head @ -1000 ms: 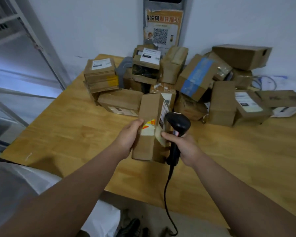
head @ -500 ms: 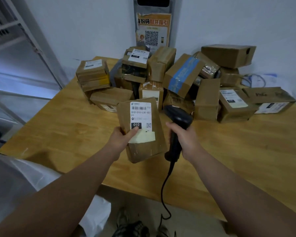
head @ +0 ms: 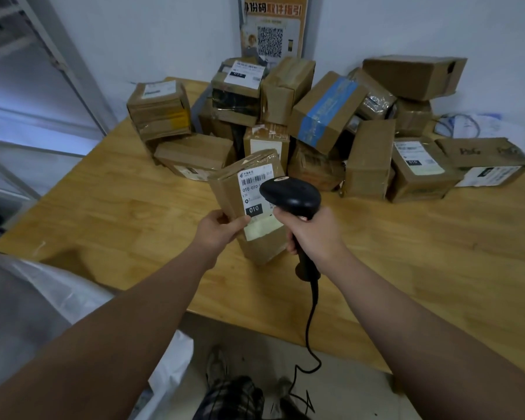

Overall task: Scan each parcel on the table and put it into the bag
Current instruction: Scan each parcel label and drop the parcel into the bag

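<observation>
Centrally, the left hand (head: 222, 230) gripped the parcel (head: 262, 244) at its lower left edge, thumb pressed on the label face, fingers curled behind. The parcel was held tilted above the table (head: 119, 213), label facing the camera. The right hand (head: 312, 234) was clenched round the handle of the scanner (head: 291, 197), whose head covered the right part of the label. Both forearms extended forward, converging. A cable (head: 311, 313) hung from the handle. The bag (head: 22, 304) lay at lower left, beside the table's near edge. Other boxes (head: 325, 116) were piled at the far side.
</observation>
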A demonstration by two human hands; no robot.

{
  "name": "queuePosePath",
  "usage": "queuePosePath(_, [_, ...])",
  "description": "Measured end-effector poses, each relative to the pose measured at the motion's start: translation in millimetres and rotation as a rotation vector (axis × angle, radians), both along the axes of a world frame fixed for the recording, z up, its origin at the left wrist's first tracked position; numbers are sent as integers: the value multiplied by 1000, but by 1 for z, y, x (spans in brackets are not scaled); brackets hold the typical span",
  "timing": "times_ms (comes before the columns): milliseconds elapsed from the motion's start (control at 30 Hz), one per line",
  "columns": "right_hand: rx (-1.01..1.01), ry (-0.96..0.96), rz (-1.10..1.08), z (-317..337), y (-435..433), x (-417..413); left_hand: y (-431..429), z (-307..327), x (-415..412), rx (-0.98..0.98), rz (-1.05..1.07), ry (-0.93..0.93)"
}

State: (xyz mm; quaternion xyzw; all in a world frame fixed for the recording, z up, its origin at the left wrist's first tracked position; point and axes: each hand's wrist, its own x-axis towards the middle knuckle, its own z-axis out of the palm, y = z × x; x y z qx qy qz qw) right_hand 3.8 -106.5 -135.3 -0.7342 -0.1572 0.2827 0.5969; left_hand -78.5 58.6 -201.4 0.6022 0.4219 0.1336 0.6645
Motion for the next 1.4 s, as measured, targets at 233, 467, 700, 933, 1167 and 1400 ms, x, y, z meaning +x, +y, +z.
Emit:
queuePosePath(233, [-90,9,-37,2,-1,2,-1,1,0,-17,19,-18])
queuePosePath(467, [-103,22,-23,3,0,0,-1,-1,1,-57,66,-39])
queuePosePath(700, [-87,9,-13,3,-2,0,-1,-3,-1,-54,76,-36])
queuePosePath(933, [-63,-5,57,1,3,-12,-4,7,-26,-2,69,-5])
queuePosePath(1167, [-44,8,100,-2,19,-57,-4,11,-86,-28,113,-44])
queuePosePath(1400, [-28,50,225,-26,34,-152,-4,1,-204,-7,166,-22])
